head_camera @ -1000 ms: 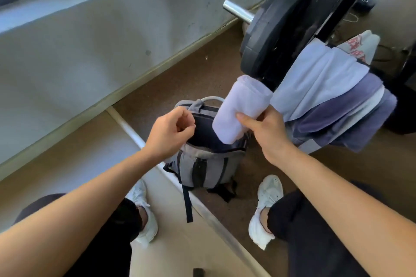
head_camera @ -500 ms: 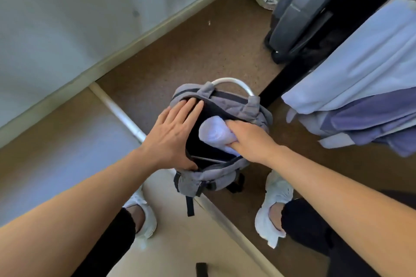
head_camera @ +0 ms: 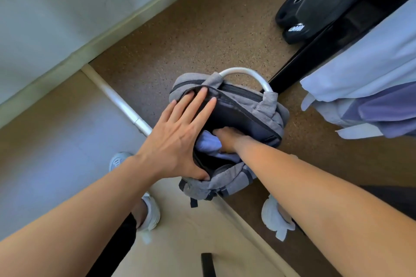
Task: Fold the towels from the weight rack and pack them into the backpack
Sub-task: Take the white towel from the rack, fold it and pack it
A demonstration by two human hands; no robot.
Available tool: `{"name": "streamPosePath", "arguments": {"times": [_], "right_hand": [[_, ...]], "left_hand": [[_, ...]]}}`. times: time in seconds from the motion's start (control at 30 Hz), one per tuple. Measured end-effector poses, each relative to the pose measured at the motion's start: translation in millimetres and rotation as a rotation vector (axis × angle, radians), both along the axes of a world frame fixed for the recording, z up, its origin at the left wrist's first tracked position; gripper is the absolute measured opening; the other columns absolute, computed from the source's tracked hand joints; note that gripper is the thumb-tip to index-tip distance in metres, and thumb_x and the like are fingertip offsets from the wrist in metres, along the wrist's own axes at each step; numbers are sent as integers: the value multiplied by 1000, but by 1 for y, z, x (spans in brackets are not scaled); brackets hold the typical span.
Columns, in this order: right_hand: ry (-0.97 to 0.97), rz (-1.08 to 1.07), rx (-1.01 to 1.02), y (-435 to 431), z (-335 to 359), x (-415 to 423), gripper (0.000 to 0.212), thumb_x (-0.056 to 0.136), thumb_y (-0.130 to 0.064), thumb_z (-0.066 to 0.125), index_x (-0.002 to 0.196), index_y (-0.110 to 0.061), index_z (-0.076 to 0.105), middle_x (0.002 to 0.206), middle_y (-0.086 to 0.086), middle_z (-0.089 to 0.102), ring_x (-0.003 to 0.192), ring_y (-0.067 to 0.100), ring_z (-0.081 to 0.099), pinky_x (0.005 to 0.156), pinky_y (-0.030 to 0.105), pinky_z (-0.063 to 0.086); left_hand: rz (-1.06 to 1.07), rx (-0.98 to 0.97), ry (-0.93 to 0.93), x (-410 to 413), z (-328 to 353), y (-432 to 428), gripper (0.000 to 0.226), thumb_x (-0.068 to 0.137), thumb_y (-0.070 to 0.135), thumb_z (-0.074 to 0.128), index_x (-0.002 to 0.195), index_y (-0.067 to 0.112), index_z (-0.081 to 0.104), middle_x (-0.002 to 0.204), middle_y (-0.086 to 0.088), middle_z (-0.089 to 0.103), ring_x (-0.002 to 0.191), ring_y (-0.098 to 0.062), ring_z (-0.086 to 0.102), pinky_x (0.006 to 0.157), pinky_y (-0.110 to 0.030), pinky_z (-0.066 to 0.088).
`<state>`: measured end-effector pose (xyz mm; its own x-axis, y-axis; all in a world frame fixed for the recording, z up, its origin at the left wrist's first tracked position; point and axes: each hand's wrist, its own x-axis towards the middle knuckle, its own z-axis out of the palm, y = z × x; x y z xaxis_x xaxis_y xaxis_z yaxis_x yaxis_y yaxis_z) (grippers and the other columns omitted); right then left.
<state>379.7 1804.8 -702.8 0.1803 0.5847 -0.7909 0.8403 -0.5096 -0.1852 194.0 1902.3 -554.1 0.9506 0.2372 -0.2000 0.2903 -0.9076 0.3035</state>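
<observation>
Backpack [head_camera: 265, 105] on floor, frame centre, mouth open. Your left hand [head_camera: 180, 141]: fingers straight, slightly spread, pressing rim at 10 o'clock. Your right hand [head_camera: 227, 139] inside mouth against pale towel [head_camera: 208, 143]; fingers hidden, grip cannot be told. Other towels [head_camera: 371, 87] hang at 3 o'clock.

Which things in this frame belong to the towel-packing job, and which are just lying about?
Job: grey backpack; pale towel inside it; left hand pressing the opening apart; right hand reaching in; hanging towels on the rack.
Lying about: black shoes; metal pipe on the floor.
</observation>
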Motion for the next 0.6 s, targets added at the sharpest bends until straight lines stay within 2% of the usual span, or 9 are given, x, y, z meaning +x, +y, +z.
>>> {"name": "streamPosePath", "arguments": {"times": [0.13, 0.27, 0.33, 0.4, 0.47, 0.6], "right_hand": [[-49, 3, -5, -10, -29, 3, 37, 85, -35, 69, 116, -21, 56, 119, 8, 67, 111, 33, 65, 76, 33, 44], [-18, -24, 16, -16, -36, 4, 42, 86, -32, 68, 122, -17, 54, 123, 10, 65, 115, 33, 63, 78, 32, 43], [-18, -43, 51, -17, -33, 4, 59, 81, -39, 78, 129, -18, 51, 128, 9, 61, 119, 33, 59, 81, 33, 45], [-5, -63, 108, -16, -21, 4, 79, 73, -47, 84, 138, -22, 47, 138, 6, 55, 127, 31, 53, 94, 37, 48], [43, -108, 178, -13, -3, 5, 87, 74, -46, 84, 146, -22, 43, 145, 4, 49, 132, 29, 48, 104, 40, 45], [76, -172, 269, -14, 50, 15, 62, 85, -36, 76, 141, -21, 52, 139, 4, 56, 126, 25, 55, 101, 38, 47]], "left_hand": [[7, -13, 6, 1, -5, 5, 161, 39, 86, 70, 163, 24, -12, 172, -2, -14, 159, -29, -1, 129, -49, 10], [0, -22, 0, 6, -6, 7, 163, 39, 88, 72, 163, 24, -11, 172, -3, -15, 159, -29, -1, 127, -52, 15], [3, -26, 8, 8, -4, 8, 163, 39, 88, 72, 163, 25, -12, 172, -3, -17, 159, -29, -3, 127, -53, 15], [7, -25, 21, 11, -2, 8, 163, 40, 89, 73, 163, 26, -13, 171, -2, -19, 159, -29, -4, 127, -53, 14], [9, -25, 20, 13, -1, 7, 162, 40, 88, 74, 163, 27, -13, 171, -2, -19, 159, -28, -4, 127, -51, 15], [38, -24, 16, 18, 4, 9, 157, 44, 83, 78, 164, 25, -4, 172, -3, -14, 158, -28, 1, 123, -45, 22]]}}
